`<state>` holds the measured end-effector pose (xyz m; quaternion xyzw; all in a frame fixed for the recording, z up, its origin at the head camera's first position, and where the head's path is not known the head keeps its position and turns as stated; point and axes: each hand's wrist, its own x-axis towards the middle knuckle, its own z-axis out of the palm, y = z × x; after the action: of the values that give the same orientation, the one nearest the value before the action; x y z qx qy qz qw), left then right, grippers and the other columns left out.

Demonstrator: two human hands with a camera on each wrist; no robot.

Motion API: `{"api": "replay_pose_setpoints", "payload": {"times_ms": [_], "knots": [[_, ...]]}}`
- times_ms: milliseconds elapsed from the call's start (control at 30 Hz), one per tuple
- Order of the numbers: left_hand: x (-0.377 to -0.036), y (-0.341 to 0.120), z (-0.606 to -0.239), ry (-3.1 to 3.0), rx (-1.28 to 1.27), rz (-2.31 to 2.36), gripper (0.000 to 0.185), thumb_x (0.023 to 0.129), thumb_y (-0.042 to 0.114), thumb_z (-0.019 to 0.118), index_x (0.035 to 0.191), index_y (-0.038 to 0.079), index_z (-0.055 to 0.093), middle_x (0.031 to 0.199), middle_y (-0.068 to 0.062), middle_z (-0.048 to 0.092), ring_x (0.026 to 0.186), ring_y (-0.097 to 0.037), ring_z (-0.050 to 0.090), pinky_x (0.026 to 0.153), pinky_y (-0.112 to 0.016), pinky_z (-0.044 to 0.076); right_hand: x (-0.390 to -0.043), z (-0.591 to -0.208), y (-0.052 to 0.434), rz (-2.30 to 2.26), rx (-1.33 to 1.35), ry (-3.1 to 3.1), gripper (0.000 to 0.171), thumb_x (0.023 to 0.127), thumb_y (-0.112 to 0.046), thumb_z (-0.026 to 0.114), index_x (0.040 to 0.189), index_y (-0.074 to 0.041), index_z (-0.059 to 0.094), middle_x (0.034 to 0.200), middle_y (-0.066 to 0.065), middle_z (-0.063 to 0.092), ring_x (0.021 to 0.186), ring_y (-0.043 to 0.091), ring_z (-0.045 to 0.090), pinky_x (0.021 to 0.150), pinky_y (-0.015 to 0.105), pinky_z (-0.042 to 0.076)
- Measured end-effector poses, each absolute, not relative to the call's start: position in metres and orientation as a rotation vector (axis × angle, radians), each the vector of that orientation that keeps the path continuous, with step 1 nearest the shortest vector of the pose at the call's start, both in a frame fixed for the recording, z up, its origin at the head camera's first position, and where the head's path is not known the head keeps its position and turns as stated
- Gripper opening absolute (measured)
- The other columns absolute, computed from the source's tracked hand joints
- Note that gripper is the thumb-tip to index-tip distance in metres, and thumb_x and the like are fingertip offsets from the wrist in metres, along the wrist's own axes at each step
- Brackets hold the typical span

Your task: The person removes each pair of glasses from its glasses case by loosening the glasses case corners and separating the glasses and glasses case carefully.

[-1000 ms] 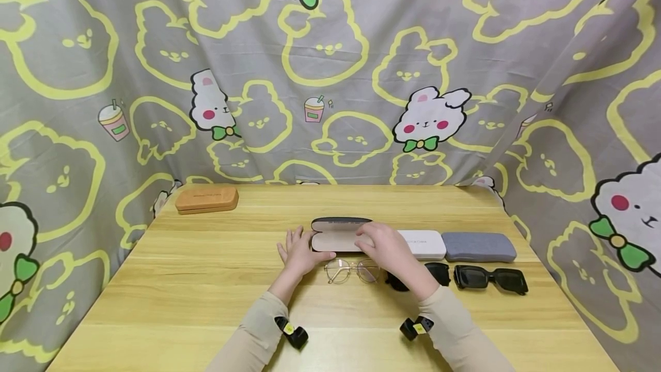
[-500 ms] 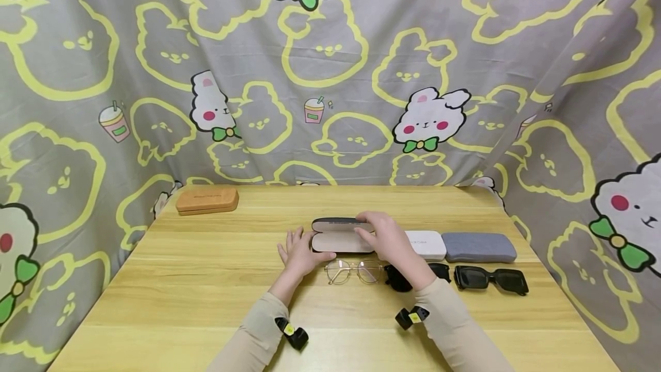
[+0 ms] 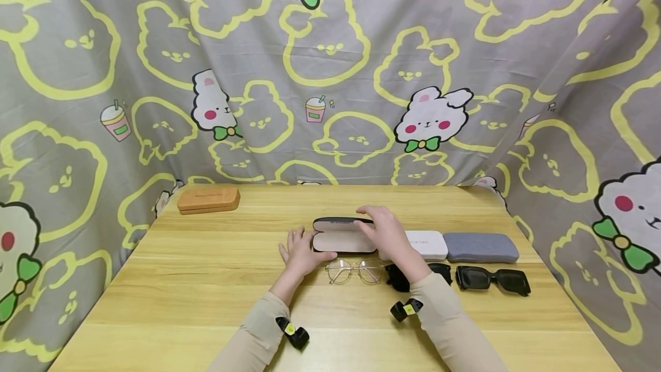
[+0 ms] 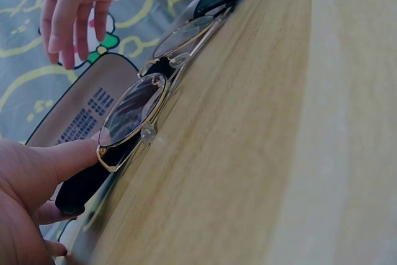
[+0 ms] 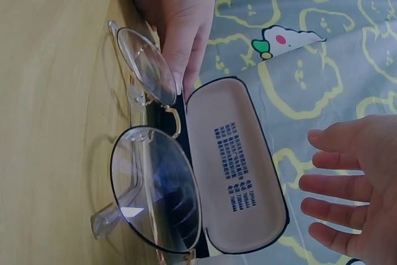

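An open black glasses case [image 3: 338,241] with a beige lining lies mid-table, its lid [image 5: 236,166] standing up at the back. My left hand [image 3: 298,252] rests at the case's left end, fingers straight, thumb [image 4: 68,156] laid along its front edge. My right hand [image 3: 384,229] hovers over the lid's right end with fingers spread [image 5: 356,178], holding nothing. Gold wire-rimmed glasses [image 3: 355,271] lie unfolded on the wood just in front of the case, close to the left thumb [image 4: 133,110].
Right of the open case lie a white case [image 3: 426,244] and a grey case [image 3: 480,247]. Black sunglasses [image 3: 493,279] sit in front of them; another dark pair [image 3: 396,278] is partly under my right forearm. A brown case [image 3: 208,200] lies far left.
My right hand has lifted from the case's lined base and moved back to above the lid's top edge. The left hand, case and glasses stay put.
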<state>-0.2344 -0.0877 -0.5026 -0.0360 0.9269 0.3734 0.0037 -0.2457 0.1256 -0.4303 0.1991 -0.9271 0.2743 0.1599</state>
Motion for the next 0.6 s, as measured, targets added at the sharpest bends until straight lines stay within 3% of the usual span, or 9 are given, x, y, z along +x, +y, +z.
{"api": "replay_pose_setpoints", "payload": {"times_ms": [600], "knots": [[-0.234,-0.087,-0.500,2.906,-0.099,1.213,0.083,0.068,0.047,0.085,0.136,0.011,0.055,0.158,-0.020,0.028,0.150,-0.045,0.007,0.114,-0.070,-0.008,-0.256,-0.442,0.127,0.693,0.531,-2.697,0.022,0.087,-0.021,0.073,0.105,-0.009,0.073,0.108,0.009,0.073,0.105,0.032,0.065,0.091,0.048,0.053]]}}
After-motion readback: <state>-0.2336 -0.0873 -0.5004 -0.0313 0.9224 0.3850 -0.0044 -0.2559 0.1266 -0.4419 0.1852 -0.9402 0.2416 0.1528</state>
